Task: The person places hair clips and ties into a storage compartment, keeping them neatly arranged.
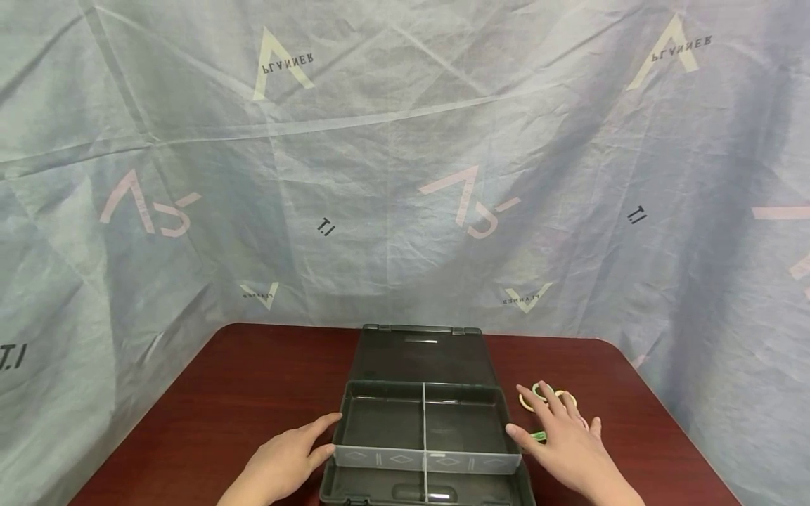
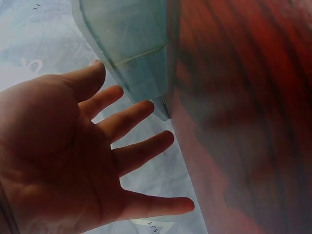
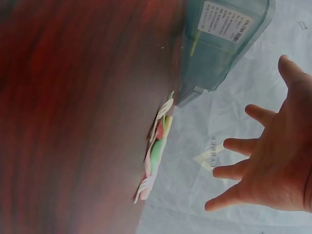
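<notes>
A dark translucent storage box [image 1: 386, 425] stands in the middle in the head view, its lid [image 1: 424, 362] folded back behind it. My left hand [image 1: 278, 460] is at the box's left side, fingers extended, thumb and fingertips close to the wall; contact cannot be told. On the other side my right hand [image 1: 563, 443] spreads its fingers above small coloured pieces, thumb near the right wall. Those include a yellow ring [image 1: 574, 399] and a green piece [image 1: 538, 436], partly hidden by the hand. In the right wrist view, a fork-shaped end [image 3: 165, 108] and a green piece [image 3: 156, 153] lie together.
A long patterned divider [image 1: 380, 458] crosses the box, and a thin divider [image 1: 424, 422] runs front to back. The reddish-brown table [image 1: 253, 386] meets a grey printed cloth [image 1: 380, 176] behind. A white barcode label [image 3: 224, 22] is on the box's side.
</notes>
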`<state>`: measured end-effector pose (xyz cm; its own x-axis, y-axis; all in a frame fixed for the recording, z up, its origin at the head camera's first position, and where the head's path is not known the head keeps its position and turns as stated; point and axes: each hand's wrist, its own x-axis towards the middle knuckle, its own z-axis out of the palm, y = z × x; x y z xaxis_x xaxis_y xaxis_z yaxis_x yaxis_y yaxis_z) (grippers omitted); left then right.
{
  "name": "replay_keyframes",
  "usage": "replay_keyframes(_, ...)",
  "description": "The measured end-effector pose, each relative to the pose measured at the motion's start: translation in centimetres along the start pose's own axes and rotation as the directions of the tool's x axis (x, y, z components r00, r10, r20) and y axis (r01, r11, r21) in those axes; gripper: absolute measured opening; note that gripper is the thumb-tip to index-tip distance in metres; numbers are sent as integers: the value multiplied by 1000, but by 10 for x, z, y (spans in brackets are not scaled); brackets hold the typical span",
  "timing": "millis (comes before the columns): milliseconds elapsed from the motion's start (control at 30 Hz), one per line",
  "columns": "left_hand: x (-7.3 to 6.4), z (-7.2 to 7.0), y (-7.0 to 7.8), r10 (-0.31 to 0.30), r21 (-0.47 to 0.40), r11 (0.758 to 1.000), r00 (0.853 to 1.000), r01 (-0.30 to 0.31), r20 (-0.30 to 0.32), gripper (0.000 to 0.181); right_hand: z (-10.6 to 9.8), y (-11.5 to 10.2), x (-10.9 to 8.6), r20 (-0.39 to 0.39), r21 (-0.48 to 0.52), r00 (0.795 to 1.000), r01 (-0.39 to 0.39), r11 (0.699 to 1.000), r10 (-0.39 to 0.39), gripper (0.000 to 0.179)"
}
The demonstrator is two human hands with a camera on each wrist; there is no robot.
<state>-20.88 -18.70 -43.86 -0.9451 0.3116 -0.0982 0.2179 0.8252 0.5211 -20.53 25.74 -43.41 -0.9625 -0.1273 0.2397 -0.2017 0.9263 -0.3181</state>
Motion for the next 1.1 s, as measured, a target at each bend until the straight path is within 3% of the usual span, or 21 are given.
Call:
replay_keyframes(233, 0, 4, 1, -11, -5, 1000, 1000, 11, -9, 56, 0, 13, 0, 23, 6, 999, -22, 1000, 22, 65)
replay_keyframes(500, 0, 3, 1, -24, -17, 1000, 1000, 23, -17, 56, -2, 37, 11, 70, 134, 996, -64, 989, 55, 61)
replay_keyframes(667, -1, 2, 1, -33, -19, 999, 999, 32, -31, 55, 0, 53, 20, 53, 219, 998, -45, 975, 34, 38)
replay_keyframes(800, -2, 3, 1, -37, -14, 999, 998, 37, -41, 55, 2, 61, 25, 54, 239, 996, -81, 968, 70, 23)
replay_keyframes(1100, -1, 4, 1, -48, 17, 999, 998, 48, -45, 56, 7, 72, 29, 40, 287, 992, -130, 949, 123, 13)
